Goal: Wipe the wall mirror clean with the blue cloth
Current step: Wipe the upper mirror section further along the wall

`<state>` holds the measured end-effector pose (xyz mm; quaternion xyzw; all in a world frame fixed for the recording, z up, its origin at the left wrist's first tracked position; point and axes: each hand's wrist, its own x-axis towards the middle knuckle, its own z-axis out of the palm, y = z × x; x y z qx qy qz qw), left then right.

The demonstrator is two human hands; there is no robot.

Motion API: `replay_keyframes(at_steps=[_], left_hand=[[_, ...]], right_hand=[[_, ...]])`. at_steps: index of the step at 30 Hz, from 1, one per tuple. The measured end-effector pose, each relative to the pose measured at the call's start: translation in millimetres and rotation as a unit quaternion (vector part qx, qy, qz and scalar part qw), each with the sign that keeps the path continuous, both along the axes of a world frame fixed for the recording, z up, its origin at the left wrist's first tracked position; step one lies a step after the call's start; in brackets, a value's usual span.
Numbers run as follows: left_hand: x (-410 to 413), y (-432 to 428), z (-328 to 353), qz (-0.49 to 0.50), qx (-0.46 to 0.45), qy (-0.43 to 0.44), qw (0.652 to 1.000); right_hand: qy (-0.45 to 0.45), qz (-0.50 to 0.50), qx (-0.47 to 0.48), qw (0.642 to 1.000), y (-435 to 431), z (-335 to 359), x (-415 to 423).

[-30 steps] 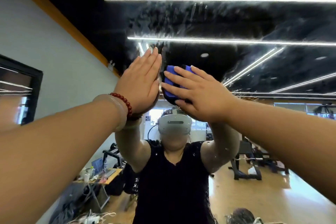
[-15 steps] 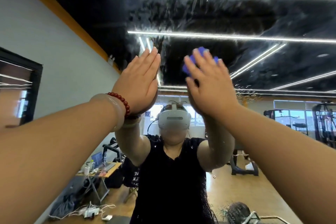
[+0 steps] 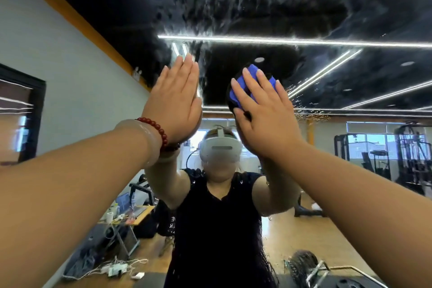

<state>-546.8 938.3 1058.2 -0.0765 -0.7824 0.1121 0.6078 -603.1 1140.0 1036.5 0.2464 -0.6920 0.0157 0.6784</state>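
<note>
Wall mirror (image 3: 304, 14) carries wet streaks (image 3: 233, 7) across its upper half, toward the top edge. The blue cloth (image 3: 251, 72) sits at mid-height near the centre of the glass, pressed flat under the right hand (image 3: 268, 119), whose fingers are straight and spread over it, not curled round it. In the last second this hand has turned from sideways to fingers-up and carried the cloth higher. The left hand (image 3: 174, 103) stays flat on the glass just beside it, fingers straight and together. Judgement: wiping is under way, and the streaked upper area remains outstanding.
</note>
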Motion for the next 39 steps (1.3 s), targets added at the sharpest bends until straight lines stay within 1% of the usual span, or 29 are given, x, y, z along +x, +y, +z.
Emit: replay_keyframes(at_steps=[1, 2, 5, 6, 7, 8, 10, 11, 12, 13, 14, 17, 18, 19, 20, 21, 23, 24, 25, 27, 29, 30, 31, 32, 33, 34, 36, 38, 39], left_hand=[[0, 2, -2, -0.001, 0.008, 0.001, 1.0], [0, 5, -4, -0.005, 0.015, 0.0, 1.0], [0, 11, -16, -0.018, -0.008, -0.007, 1.0], [0, 14, -22, -0.021, -0.023, -0.015, 0.999], [-1, 17, -27, -0.025, -0.032, -0.024, 0.999], [-3, 19, -30, -0.028, -0.036, -0.03, 0.999], [-4, 21, -34, -0.025, -0.034, -0.029, 0.999], [-5, 20, -35, -0.019, -0.034, -0.024, 0.999], [-6, 20, -36, -0.014, -0.034, -0.02, 0.999], [-7, 20, -36, -0.013, -0.037, -0.016, 0.999], [-7, 20, -36, -0.014, -0.039, -0.014, 0.999], [-7, 21, -37, -0.008, -0.038, -0.013, 0.999], [-7, 22, -37, -0.005, -0.036, -0.013, 0.999], [-7, 22, -37, -0.004, -0.035, -0.012, 0.999], [-6, 23, -37, -0.004, -0.036, -0.014, 0.999], [-6, 23, -37, -0.002, -0.037, -0.017, 0.999], [-5, 24, -38, 0.002, -0.034, -0.018, 0.999], [-5, 24, -38, 0.002, -0.031, -0.019, 0.999], [-4, 26, -38, 0.0, -0.028, -0.02, 0.999], [-2, 30, -38, -0.006, -0.017, -0.021, 1.0], [-1, 38, -39, -0.012, -0.004, -0.022, 1.0], [-2, 44, -40, -0.015, -0.002, -0.02, 1.0], [-3, 50, -41, -0.019, -0.006, -0.018, 1.0], [-4, 56, -41, -0.025, -0.015, -0.017, 0.999], [-6, 63, -42, -0.032, -0.027, -0.021, 0.999], [-7, 71, -43, -0.036, -0.037, -0.029, 0.998], [-11, 83, -45, -0.04, -0.048, -0.038, 0.997], [-13, 92, -49, -0.04, -0.051, -0.039, 0.997], [-15, 95, -51, -0.039, -0.052, -0.038, 0.997]], right_hand=[[0.003, -0.004, 0.018, 1.0, -2, -7, 1], [0.011, -0.004, 0.063, 0.998, -2, -14, 1], [0.031, -0.023, 0.235, 0.971, 12, -26, 0], [0.036, -0.033, 0.264, 0.963, 19, -24, -1], [0.039, -0.038, 0.261, 0.964, 25, -19, -2], [0.032, -0.036, 0.223, 0.974, 29, -13, -3], [-0.019, -0.024, 0.081, 0.996, 32, -4, 1], [-0.032, -0.018, 0.015, 0.999, 29, -4, 1], [-0.029, -0.016, -0.022, 0.999, 25, -8, 2], [-0.018, -0.012, -0.02, 1.0, 20, -18, 2], [-0.002, -0.001, 0.02, 1.0, 15, -31, 3], [0.037, 0.005, 0.202, 0.979, 21, -57, -1], [0.035, -0.005, 0.225, 0.974, 28, -52, -3], [0.033, -0.011, 0.209, 0.977, 35, -43, -4], [0.021, -0.012, 0.157, 0.987, 42, -31, -5], [-0.001, -0.014, 0.087, 0.996, 50, -19, -4], [-0.057, -0.015, -0.041, 0.997, 60, -5, -3], [-0.06, -0.015, -0.067, 0.996, 59, -7, -3], [-0.048, -0.01, -0.063, 0.997, 56, -14, -2], [-0.006, 0.002, 0.037, 0.999, 49, -38, -2], [0.018, -0.006, 0.183, 0.983, 51, -62, -6], [0.014, -0.015, 0.232, 0.973, 58, -64, -8], [0.01, -0.017, 0.25, 0.968, 65, -59, -9], [0.011, -0.014, 0.231, 0.973, 71, -50, -11], [0.006, -0.009, 0.18, 0.984, 78, -40, -12], [-0.003, -0.004, 0.11, 0.994, 86, -28, -12], [-0.044, -0.002, -0.019, 0.999, 100, -8, -10], [-0.057, -0.011, -0.071, 0.996, 101, -10, -11], [-0.051, -0.009, -0.064, 0.997, 97, -19, -10]])
